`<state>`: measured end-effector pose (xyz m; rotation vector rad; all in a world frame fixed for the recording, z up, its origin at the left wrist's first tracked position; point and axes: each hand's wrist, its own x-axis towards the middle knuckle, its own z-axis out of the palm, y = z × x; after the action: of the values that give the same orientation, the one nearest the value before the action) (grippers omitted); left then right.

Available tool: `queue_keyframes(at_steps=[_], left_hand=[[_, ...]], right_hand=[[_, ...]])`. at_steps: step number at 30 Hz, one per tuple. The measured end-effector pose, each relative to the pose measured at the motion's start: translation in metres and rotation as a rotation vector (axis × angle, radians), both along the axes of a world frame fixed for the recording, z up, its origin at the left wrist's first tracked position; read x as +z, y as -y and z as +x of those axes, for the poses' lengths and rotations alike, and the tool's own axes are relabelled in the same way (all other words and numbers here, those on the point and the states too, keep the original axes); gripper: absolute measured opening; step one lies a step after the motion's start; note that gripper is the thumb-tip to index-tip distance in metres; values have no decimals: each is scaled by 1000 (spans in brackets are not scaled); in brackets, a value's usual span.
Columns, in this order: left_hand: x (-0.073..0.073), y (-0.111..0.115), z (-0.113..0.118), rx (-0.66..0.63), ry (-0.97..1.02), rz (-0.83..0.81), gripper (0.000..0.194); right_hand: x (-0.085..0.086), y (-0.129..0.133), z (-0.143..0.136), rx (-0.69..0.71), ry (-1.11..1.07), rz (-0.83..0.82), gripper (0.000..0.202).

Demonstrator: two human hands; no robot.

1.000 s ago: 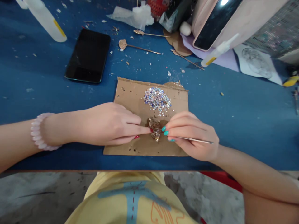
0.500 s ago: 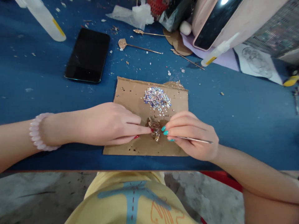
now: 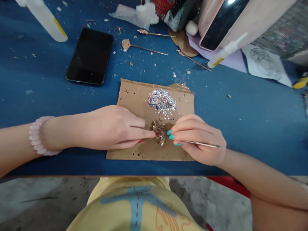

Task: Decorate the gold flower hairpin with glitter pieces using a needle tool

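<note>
Seen from the head camera: presses the outstretched forefinger of the left hand (image 3: 113,128) against a glittering gold ornament (image 3: 158,128), resting between both hands on a cardboard sheet (image 3: 174,154). Curls at least one other left finger partway; cannot tell, from above, whether holding anything beneath. Pinches the right hand (image 3: 202,138) closely around a slim metal tool (image 3: 204,144), angled back toward the wrist, with the working end near the ornament too small to make out. Wears a pale beaded bracelet (image 3: 38,136) on the left wrist. Shows a heap of shiny sequins (image 3: 162,101) just beyond the fingertips; farther out, a black tablet (image 3: 90,56) ahead of the left hand, a flat-headed gold pin (image 3: 126,44) ahead of the gap between hands, and a small translucent bottle (image 3: 222,56) ahead of the right hand.
</note>
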<state>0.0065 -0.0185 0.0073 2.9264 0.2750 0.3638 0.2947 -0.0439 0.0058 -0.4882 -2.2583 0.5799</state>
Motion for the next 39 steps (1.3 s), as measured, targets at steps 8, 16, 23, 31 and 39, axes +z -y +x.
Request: queue_keyframes(at_steps=[8, 16, 23, 31, 39], left_hand=[[0, -1, 0, 4, -14, -8, 40], [-1, 0, -1, 10, -15, -23, 40], [0, -1, -1, 26, -43, -69, 41], [0, -1, 0, 7, -18, -23, 41], [0, -1, 0, 5, 27, -63, 38]], right_hand=[[0, -1, 1, -7, -4, -2, 14], [1, -1, 1, -15, 8, -10, 13], [0, -1, 1, -7, 7, -4, 11], [0, -2, 0, 0, -4, -8, 10], [1, -1, 0, -3, -15, 0, 8]])
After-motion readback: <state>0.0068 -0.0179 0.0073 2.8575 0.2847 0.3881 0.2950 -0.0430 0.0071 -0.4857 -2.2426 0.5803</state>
